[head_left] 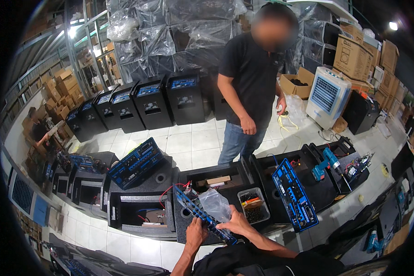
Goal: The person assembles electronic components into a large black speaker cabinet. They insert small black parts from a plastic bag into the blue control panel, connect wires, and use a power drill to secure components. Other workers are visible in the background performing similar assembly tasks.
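A blue-and-black amplifier control panel [195, 210] is tilted on edge in front of me, circuit board and red wires at its back. My left hand [196, 233] is closed on the panel's near side. My right hand [237, 222] is closed around its right part, thumb laid across it. A clear plastic bag [215, 203] rests against the back of the panel, touching or close to my right fingers; whether they also pinch it I cannot tell. Beneath is a black speaker cabinet [183, 226]. A clear tub of black screws [256, 214] stands just right of my right hand.
Another panel [294, 195] lies on cabinets to the right, near a teal cordless drill [326, 164]. A third panel [137, 163] leans at left. A person [250, 83] stands across the row. Finished-looking speakers [185, 99] line up behind, and an air cooler [326, 97] is far right.
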Demonstrator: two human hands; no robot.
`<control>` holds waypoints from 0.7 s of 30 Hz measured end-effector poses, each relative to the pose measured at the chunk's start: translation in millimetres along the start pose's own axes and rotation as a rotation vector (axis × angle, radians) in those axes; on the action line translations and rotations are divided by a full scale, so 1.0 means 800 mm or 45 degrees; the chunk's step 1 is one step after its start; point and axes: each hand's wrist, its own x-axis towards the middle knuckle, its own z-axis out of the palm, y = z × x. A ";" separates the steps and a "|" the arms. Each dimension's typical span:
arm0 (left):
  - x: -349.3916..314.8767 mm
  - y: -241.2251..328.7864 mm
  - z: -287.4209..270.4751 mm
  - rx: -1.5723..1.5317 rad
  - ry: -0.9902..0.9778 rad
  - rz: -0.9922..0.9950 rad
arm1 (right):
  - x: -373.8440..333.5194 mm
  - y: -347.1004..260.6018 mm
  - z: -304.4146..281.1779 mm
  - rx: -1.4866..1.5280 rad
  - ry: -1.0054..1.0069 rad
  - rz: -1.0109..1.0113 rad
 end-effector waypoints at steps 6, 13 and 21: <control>-0.009 -0.031 0.025 -0.013 0.040 0.072 | 0.001 0.008 0.005 -0.002 -0.007 -0.010; -0.008 -0.019 0.014 0.028 -0.006 0.012 | -0.002 0.006 0.005 0.023 0.017 -0.043; -0.006 -0.033 0.017 -0.182 0.029 0.048 | -0.007 -0.001 0.001 0.024 0.011 -0.050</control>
